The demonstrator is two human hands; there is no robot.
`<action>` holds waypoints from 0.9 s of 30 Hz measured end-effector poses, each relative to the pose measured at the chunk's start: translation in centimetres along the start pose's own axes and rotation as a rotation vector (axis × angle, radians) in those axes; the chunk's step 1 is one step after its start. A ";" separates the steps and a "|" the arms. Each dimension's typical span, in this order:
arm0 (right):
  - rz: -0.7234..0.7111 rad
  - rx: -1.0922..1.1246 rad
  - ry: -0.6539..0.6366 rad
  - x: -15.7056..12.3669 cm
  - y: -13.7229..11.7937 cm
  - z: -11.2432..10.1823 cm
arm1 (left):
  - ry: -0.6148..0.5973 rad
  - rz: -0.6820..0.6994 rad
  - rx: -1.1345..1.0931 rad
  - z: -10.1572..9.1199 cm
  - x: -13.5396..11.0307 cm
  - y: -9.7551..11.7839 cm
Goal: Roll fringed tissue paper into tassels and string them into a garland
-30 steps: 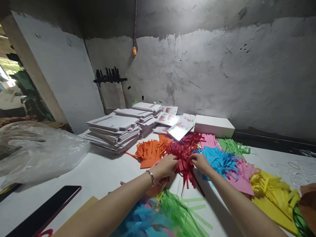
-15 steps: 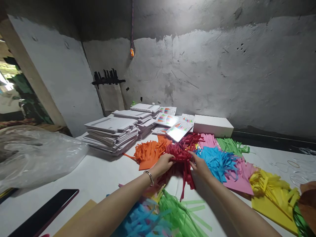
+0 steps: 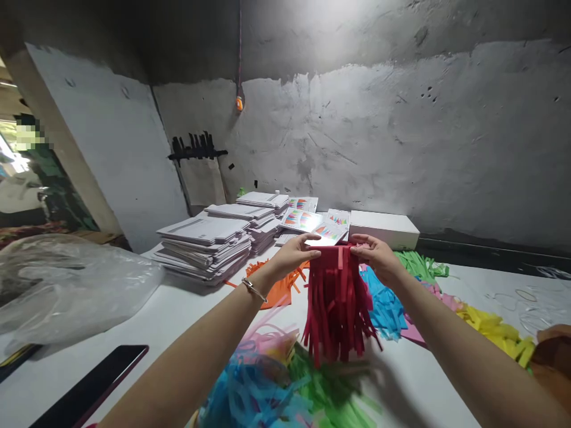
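Observation:
A dark red paper tassel fringe (image 3: 336, 303) hangs upright above the table, its cut strips dangling down. My left hand (image 3: 294, 254) pinches its top band at the left corner, and a metal bangle circles that wrist. At the right corner, my right hand (image 3: 375, 255) grips the same band between thumb and fingers. Below and nearer to me lie tangled blue strips (image 3: 254, 386) and green strips (image 3: 330, 392). Orange fringe (image 3: 279, 292) lies behind my left hand. A blue fringe (image 3: 383, 306) sits under my right forearm's far side.
Stacks of white flat cartons (image 3: 205, 244) stand at the left back. Printed packs (image 3: 301, 220) and a white box (image 3: 383, 229) are by the wall. A clear plastic bag (image 3: 84, 291) and a phone (image 3: 93, 386) lie left; yellow fringe (image 3: 495, 333) lies right.
Both hands have lifted the dark red fringe off the table and it now hangs with its strips straight down. Before, it lay bunched between the hands.

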State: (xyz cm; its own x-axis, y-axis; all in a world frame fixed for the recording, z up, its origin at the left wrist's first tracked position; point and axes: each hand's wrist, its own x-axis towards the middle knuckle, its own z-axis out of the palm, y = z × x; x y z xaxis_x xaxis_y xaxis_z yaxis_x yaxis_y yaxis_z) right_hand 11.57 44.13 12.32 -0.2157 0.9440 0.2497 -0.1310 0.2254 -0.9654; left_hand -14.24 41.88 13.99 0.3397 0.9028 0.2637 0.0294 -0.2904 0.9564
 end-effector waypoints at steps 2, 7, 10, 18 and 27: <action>0.019 0.019 0.004 -0.5 0.1 0.1 | -0.015 -0.020 -0.011 0.3 -0.3 -0.1; 0.070 0.029 -0.077 -2.8 1.5 0.1 | -0.050 -0.015 -0.024 1.2 -1.2 -1.1; 0.027 0.011 -0.108 -4.2 2.5 0.1 | -0.054 0.007 -0.030 1.6 -1.5 -1.6; -0.306 -0.334 0.045 -5.9 3.7 0.4 | -0.043 0.076 0.034 2.0 -2.3 -2.3; -0.500 -0.883 -0.118 -2.6 1.5 0.1 | 0.086 0.259 0.435 1.6 0.1 -2.4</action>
State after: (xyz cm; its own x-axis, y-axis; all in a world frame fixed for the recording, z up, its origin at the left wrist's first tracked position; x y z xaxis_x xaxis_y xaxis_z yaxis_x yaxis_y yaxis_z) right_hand 11.83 41.98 10.18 -0.4326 0.6740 0.5989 0.5179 0.7295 -0.4469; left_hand -12.76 42.11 11.51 0.3094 0.8015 0.5118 0.3495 -0.5964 0.7226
